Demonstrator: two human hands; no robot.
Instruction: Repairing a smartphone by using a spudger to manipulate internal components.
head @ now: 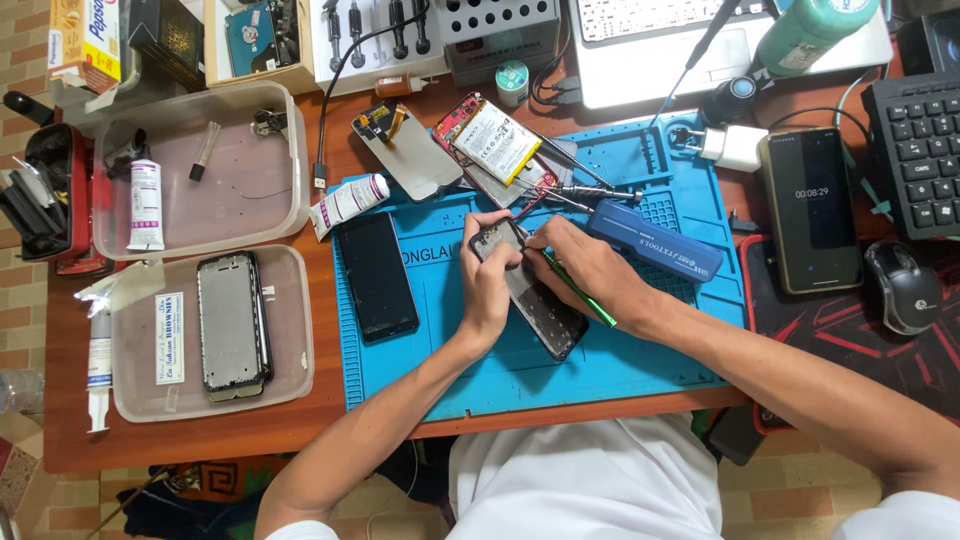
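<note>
- The left hand is closed around the upper end of a dark, opened phone body, fingers curled over its top edge, pinning it flat on the blue silicone work mat.
- The right hand is closed in a pen-like grip on a thin green-handled tool, whose tip is hidden near the phone's top corner under the fingers.
- The step in hand is judged to be fine work at that corner; the tool is best kept shallow and pressed lightly, so that it is not driven into the parts inside.
- The phone body is best held flat against the mat, lying diagonally in the mat's middle, so that a slip is not sent sideways.
- A black phone screen panel lies just beside on the mat's left; a blue rectangular tool case lies close to the right hand.
- A white-labelled battery in a red frame rests at the mat's upper edge.
- A clear plastic tray with a metal phone frame stands on the wooden table, well apart.
</note>
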